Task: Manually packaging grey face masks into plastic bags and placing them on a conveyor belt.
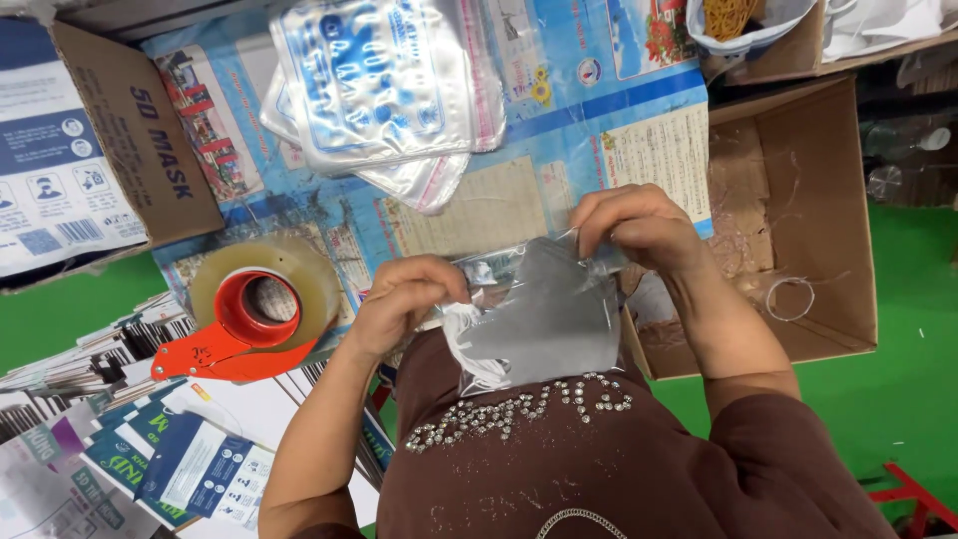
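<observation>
Grey face mask (544,319) in clear plastic bag (589,262), held close above person's lap. Left hand (404,299) fingers pinch bag's left edge; right hand (639,228) fingers pinch its top right corner. Left of hands, red tape dispenser (235,334) lies on printed leaflets (190,459). Further, stack of empty bags (384,85) on blue surface (589,130). Open cardboard box (808,220) at right.
</observation>
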